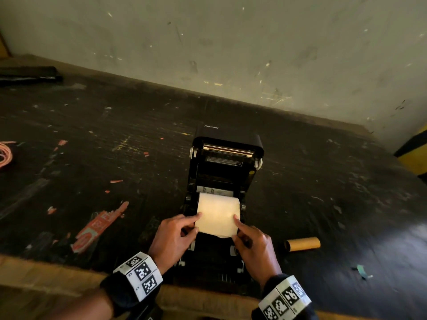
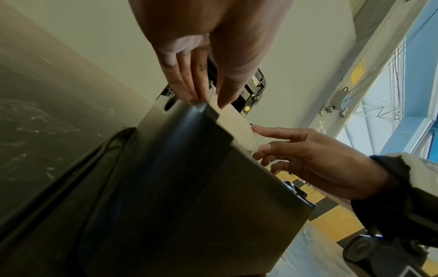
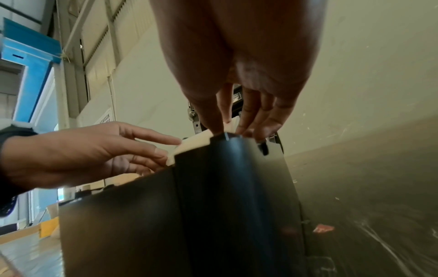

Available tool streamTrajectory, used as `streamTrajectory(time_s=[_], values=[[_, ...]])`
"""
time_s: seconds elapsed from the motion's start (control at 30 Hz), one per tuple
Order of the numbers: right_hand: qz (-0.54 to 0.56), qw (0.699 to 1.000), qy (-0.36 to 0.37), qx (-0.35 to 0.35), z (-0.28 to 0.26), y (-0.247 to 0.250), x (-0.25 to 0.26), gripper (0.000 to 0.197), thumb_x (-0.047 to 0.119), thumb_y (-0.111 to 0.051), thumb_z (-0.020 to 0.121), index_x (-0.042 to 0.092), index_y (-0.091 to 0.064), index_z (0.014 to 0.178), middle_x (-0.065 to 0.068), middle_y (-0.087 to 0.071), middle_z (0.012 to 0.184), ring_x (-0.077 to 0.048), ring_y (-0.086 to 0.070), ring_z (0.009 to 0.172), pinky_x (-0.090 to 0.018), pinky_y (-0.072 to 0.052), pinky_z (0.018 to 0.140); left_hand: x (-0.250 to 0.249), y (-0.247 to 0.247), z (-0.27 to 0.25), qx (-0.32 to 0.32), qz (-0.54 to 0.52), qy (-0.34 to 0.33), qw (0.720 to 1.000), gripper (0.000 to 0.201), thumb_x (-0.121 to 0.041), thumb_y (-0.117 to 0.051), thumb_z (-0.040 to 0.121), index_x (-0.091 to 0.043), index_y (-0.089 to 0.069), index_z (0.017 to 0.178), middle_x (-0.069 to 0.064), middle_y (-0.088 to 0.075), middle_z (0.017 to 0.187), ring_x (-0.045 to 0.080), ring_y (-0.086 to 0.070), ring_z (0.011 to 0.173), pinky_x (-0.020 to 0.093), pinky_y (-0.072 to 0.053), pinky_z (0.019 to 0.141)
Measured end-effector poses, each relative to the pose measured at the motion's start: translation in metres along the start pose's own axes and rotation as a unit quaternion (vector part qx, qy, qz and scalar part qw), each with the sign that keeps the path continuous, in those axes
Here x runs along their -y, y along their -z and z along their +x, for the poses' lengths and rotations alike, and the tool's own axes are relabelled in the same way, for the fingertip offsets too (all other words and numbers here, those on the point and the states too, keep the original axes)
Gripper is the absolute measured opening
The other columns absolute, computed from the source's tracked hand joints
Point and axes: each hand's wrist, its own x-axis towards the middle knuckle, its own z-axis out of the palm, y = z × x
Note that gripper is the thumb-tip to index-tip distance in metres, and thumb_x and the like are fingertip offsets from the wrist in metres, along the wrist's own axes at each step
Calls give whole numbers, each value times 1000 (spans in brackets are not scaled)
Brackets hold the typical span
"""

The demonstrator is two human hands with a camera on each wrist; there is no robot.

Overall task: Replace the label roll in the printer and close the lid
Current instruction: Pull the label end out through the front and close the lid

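Observation:
The black printer (image 1: 245, 179) stands on the dark table with its lid (image 1: 227, 143) raised at the back. A cream label roll sits in the bay, and its loose paper (image 1: 217, 213) is drawn forward over the front. My left hand (image 1: 196, 222) pinches the paper's left edge and my right hand (image 1: 236, 227) pinches its right edge. From the left wrist, the left fingers (image 2: 187, 88) and thumb hold the paper (image 2: 234, 120) above the printer's front (image 2: 189, 178). The right wrist view shows the right fingers (image 3: 246, 120) on the paper (image 3: 194, 144). An empty brown cardboard core (image 1: 302, 244) lies right of the printer.
A wall runs close behind the printer. A black rolled object (image 1: 30, 73) lies at the far left back, a pink cord (image 1: 5, 153) at the left edge. Red label scraps (image 1: 97, 227) are stuck left of the printer. A yellow-black post (image 1: 416, 155) stands at right.

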Motion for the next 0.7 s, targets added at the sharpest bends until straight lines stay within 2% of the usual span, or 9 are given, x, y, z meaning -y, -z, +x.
streamTrajectory(time_s=[0.07, 0.17, 0.33, 0.4, 0.47, 0.57, 0.63, 0.7], values=[[2, 1000, 0, -5, 0, -2, -2, 54, 15, -63, 86, 29, -40, 133, 6, -63, 97, -6, -62, 85, -17, -52, 79, 0, 0, 0, -6, -2, 2, 1000, 41, -29, -63, 79, -24, -60, 119, -2, -69, 87, 7, -65, 77, 33, -56, 74], [10, 1000, -4, 4, 1, -1, -3, 53, 15, -63, 86, 28, -41, 133, 8, -62, 98, -3, -61, 87, -8, -47, 78, 3, 0, 1, -3, 3, -6, 1000, 40, -17, -68, 82, -23, -59, 120, -5, -69, 85, 7, -65, 76, 28, -55, 73], [52, 998, -24, 0, 2, 1, -2, 51, 17, -64, 85, 31, -43, 129, 9, -63, 94, 1, -61, 89, -6, -46, 79, 2, -1, 1, -7, -26, -8, 1000, 37, -7, -67, 81, -18, -63, 116, -9, -70, 81, 3, -65, 77, 10, -49, 73], [84, 995, -43, -13, 5, 0, -2, 48, 16, -66, 84, 31, -48, 127, 10, -65, 93, 4, -60, 90, -5, -46, 78, 3, 0, 1, 1, -43, 1, 999, 37, -6, -67, 81, -21, -63, 115, -8, -71, 79, 6, -66, 76, 12, -50, 72], [119, 990, -68, -19, 7, 0, -1, 46, 12, -68, 82, 30, -53, 123, 9, -67, 89, 4, -61, 87, -7, -48, 78, 5, 2, 2, 20, -51, 8, 998, 38, -7, -67, 82, -27, -62, 113, -5, -70, 79, 10, -66, 76, 18, -53, 73], [144, 985, -92, -22, 7, -1, -1, 45, 9, -70, 80, 29, -58, 119, 5, -69, 84, -2, -64, 81, -18, -53, 80, 5, 4, 1, 41, -47, 12, 998, 39, -8, -68, 81, -35, -59, 108, -4, -69, 80, 9, -66, 78, 14, -51, 71], [137, 986, -94, -15, 5, -2, -4, 46, 11, -70, 80, 32, -58, 120, 5, -69, 84, -4, -64, 82, -22, -54, 82, 5, 2, 2, 40, -42, 15, 998, 36, -9, -68, 81, -32, -60, 108, -6, -69, 83, 6, -64, 83, 10, -49, 71], [121, 989, -88, -11, 2, -4, -7, 47, 13, -69, 80, 34, -56, 120, 6, -68, 85, -4, -63, 83, -22, -53, 82, 6, 1, 3, 35, -40, 20, 998, 32, -11, -69, 81, -30, -62, 106, -8, -68, 85, 3, -63, 85, 9, -49, 72]])
